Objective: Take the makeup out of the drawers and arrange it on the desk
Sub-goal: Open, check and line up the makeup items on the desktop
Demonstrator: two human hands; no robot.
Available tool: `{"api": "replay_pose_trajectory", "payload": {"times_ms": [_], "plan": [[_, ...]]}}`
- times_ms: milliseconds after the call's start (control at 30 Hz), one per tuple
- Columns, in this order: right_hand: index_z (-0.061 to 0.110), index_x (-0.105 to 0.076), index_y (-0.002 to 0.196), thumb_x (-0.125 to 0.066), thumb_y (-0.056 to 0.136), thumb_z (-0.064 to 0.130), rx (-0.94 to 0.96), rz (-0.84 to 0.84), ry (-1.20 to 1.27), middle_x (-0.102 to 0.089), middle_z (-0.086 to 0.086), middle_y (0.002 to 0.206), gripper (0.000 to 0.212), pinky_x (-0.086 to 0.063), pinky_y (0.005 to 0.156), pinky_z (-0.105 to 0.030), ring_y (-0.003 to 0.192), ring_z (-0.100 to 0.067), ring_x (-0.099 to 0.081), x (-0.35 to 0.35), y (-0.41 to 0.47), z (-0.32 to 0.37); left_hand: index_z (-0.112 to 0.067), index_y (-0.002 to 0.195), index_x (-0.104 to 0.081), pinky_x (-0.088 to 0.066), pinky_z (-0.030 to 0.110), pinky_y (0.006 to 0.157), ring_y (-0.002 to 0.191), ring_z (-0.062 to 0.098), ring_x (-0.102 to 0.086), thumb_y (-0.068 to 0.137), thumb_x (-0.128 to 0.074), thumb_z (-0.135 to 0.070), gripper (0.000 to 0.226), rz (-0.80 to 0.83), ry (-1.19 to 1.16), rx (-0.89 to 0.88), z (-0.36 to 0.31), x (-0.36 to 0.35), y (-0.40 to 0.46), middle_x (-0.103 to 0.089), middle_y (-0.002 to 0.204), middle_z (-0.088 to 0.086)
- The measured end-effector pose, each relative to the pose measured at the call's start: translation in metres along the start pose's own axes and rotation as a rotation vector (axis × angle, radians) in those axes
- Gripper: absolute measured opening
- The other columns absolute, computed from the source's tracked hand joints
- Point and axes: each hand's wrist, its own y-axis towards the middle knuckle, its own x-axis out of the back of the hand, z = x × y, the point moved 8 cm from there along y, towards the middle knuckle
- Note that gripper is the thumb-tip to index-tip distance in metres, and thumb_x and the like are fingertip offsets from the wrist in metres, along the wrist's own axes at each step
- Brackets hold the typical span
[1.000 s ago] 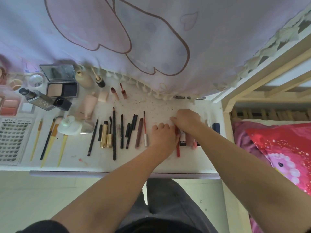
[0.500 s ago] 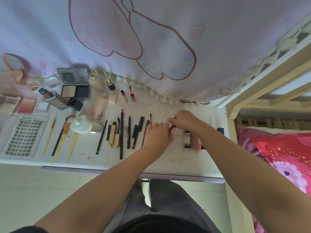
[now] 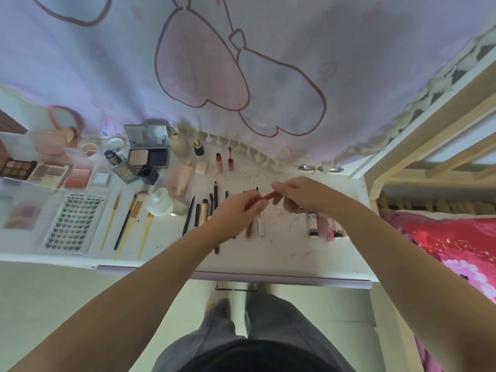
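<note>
— Where's the red lip pencil (image 3: 269, 195)?
— Held above the white surface (image 3: 292, 253), between both hands. The left hand (image 3: 239, 208) pinches one end, the right hand (image 3: 300, 193) the other (each grip closed round it with curled fingers).
— And below it?
— Rows of dark pencils (image 3: 215, 218) on the left, small tubes (image 3: 323, 224) on the right.

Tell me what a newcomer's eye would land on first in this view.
First, the two hands meeting above the middle of the white desk: the left hand and right hand both pinch a small red pencil held between them. Next, the row of dark pencils and brushes lined up left of the hands. Behind everything hangs a lilac curtain with a large pink cartoon outline.
</note>
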Motion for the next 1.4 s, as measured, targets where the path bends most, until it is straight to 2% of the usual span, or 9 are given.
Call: {"api": "replay_pose_trajectory", "payload": {"times_ms": [200,433,567,800,867,1000,1100,1200,1400], "plan": [[0.012,-0.062,0.072,-0.05,0.096,0.037,-0.029,0.019,0.15,-0.045,0.009,0.044,0.036,-0.028,0.037,-0.013,0.037,-0.005,-0.034,-0.011,-0.005,0.005,-0.033,0.069,-0.046,-0.032,0.014,0.046,0.045,-0.001,-0.041,0.097,-0.04,-0.037,0.029,0.022,0.036,-0.059,-0.001,0.012,-0.007,-0.044,0.055,-0.012],[0.013,-0.069,0.092,-0.05,0.097,0.012,-0.011,-0.135,0.357,-0.056,0.008,0.06,0.02,-0.039,0.046,-0.013,0.054,-0.002,-0.048,0.037,-0.03,-0.023,-0.016,0.078,-0.052,-0.033,0.022,0.052,0.048,0.006,-0.036,0.1,-0.037,-0.034,0.032,0.149,-0.119,0.154,0.057,0.018,-0.036,-0.041,0.058,-0.007],[0.012,-0.068,0.1,-0.044,0.098,0.007,-0.155,-0.166,0.454,-0.07,0.003,0.078,0.025,-0.044,0.051,-0.017,0.064,-0.006,-0.059,0.001,-0.026,-0.04,-0.016,0.098,-0.052,-0.037,0.022,0.051,0.052,0.008,-0.04,0.101,-0.031,-0.02,0.022,0.211,-0.382,0.256,0.051,-0.009,-0.037,-0.048,0.066,-0.002],[0.01,-0.059,0.1,-0.035,0.1,0.015,-0.466,-0.199,0.555,-0.072,-0.003,0.089,0.025,-0.048,0.058,-0.024,0.069,-0.014,-0.062,-0.043,-0.029,-0.085,-0.015,0.113,-0.044,-0.044,0.023,0.081,0.086,0.009,-0.059,0.1,-0.039,-0.022,0.016,0.211,-0.27,0.304,0.035,-0.053,-0.011,-0.069,0.09,-0.004],[0.008,-0.056,0.091,-0.033,0.1,0.017,-0.558,-0.179,0.588,-0.071,-0.005,0.09,0.026,-0.047,0.058,-0.025,0.068,-0.015,-0.061,-0.049,-0.026,-0.09,-0.015,0.104,-0.048,-0.045,0.025,0.079,0.084,0.011,-0.061,0.1,-0.041,-0.026,0.013,0.165,-0.17,0.325,0.03,-0.064,0.006,-0.071,0.091,-0.001],[0.005,-0.051,0.105,-0.034,0.101,0.018,-0.453,-0.305,0.304,-0.069,-0.012,0.097,0.022,-0.049,0.056,-0.026,0.069,-0.018,-0.062,-0.033,-0.012,-0.095,-0.015,0.085,-0.055,-0.046,0.031,0.064,0.07,0.016,-0.056,0.097,-0.041,-0.036,0.028,0.024,0.3,0.352,0.022,-0.067,0.035,-0.061,0.081,0.001],[0.002,-0.048,0.121,-0.037,0.101,0.022,-0.305,-0.418,-0.156,-0.066,-0.011,0.103,0.031,-0.042,0.064,-0.027,0.089,-0.023,-0.063,-0.02,-0.003,-0.089,-0.012,0.091,-0.063,-0.044,0.037,0.076,0.09,0.024,-0.054,0.096,-0.039,-0.041,0.038,-0.008,0.608,0.332,0.024,-0.07,0.049,-0.059,0.096,0.007],[0.002,-0.046,0.12,-0.039,0.101,0.027,-0.246,-0.452,-0.37,-0.06,-0.009,0.111,0.032,-0.045,0.07,-0.032,0.101,-0.026,-0.06,-0.024,0.011,-0.087,-0.01,0.103,-0.064,-0.039,0.04,0.091,0.111,0.029,-0.047,0.096,-0.036,-0.042,0.043,0.007,0.707,0.338,0.036,-0.075,0.056,-0.057,0.112,0.011],[0.006,-0.048,0.111,-0.036,0.1,0.039,-0.184,-0.421,-0.598,-0.058,-0.01,0.11,0.037,-0.042,0.068,-0.036,0.099,-0.03,-0.058,-0.042,0.033,-0.088,-0.015,0.106,-0.064,-0.033,0.037,0.092,0.115,0.028,-0.043,0.096,-0.036,-0.04,0.038,0.026,0.851,0.277,0.041,-0.073,0.064,-0.054,0.119,0.009]]}}
